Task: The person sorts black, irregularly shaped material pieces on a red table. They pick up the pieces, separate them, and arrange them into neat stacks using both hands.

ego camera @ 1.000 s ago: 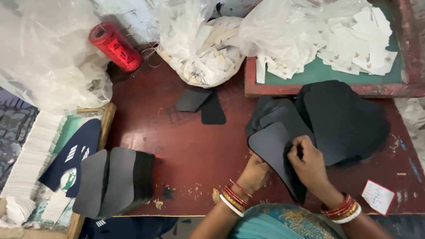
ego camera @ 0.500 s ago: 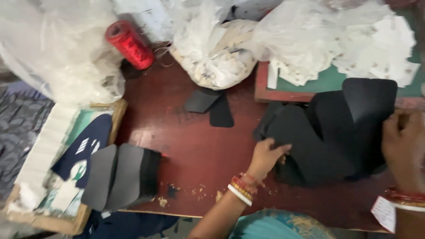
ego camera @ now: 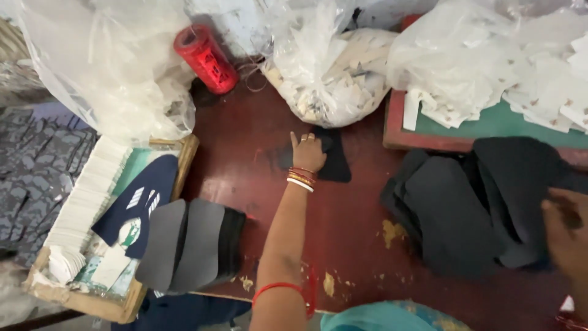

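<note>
Small flat black cut fabric pieces (ego camera: 334,160) near the table's (ego camera: 355,245) far edge lie under our outstretched left hand (ego camera: 308,153), fingers spread flat, gripping nothing; our right hand (ego camera: 566,230) rests blurred at the right edge on stacked dark pieces (ego camera: 465,208), grip unclear.

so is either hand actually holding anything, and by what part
Left hand lies flat on the small dark pieces, no visible grip. Right hand rests on the dark stack's right edge; grip cannot be told.

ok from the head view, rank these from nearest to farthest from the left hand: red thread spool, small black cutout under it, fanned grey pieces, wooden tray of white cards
1. Small black cutout: the left hand rests on it, mid-table.
2. Red thread spool: up and to the left, at the back by the plastic bags.
3. Fanned grey pieces: down-left, at the table's near edge.
4. Wooden tray of white cards: far left, beyond the grey pieces.
</note>
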